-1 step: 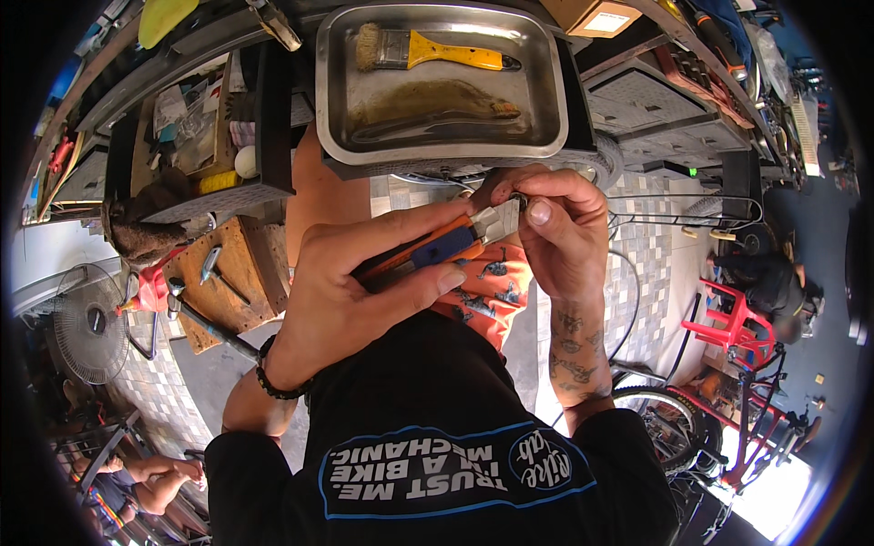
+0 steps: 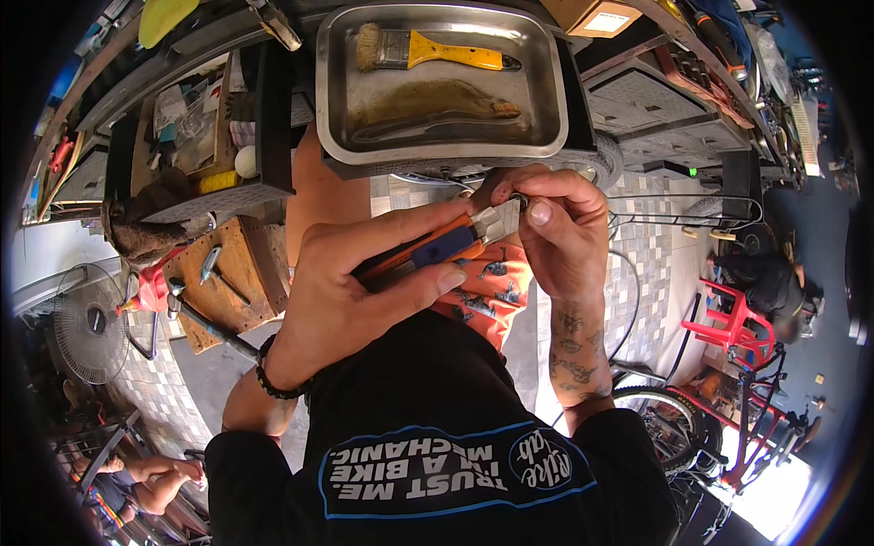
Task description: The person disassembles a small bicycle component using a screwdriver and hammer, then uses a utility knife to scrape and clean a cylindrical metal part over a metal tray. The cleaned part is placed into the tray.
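Left hand (image 2: pixel 337 268) clamped around a cutter (image 2: pixel 442 246), right hand (image 2: pixel 560 227) pinching a small dark part (image 2: pixel 521 200) at the cutter's tip, both close together before the torso.
At far left stands a fan (image 2: pixel 91 323), then a hammer (image 2: pixel 210 264) on a wooden box (image 2: pixel 187 273) and an open drawer (image 2: pixel 273 136); the cutter slants, its long axis rising from lower left to upper right, tip toward the right fingers, which hide most of the part, while the left ones cover its rear; just beyond lies a tray (image 2: pixel 446 155) with a brush (image 2: pixel 455 55), bristles left; farther right, a red chair (image 2: pixel 728 318).
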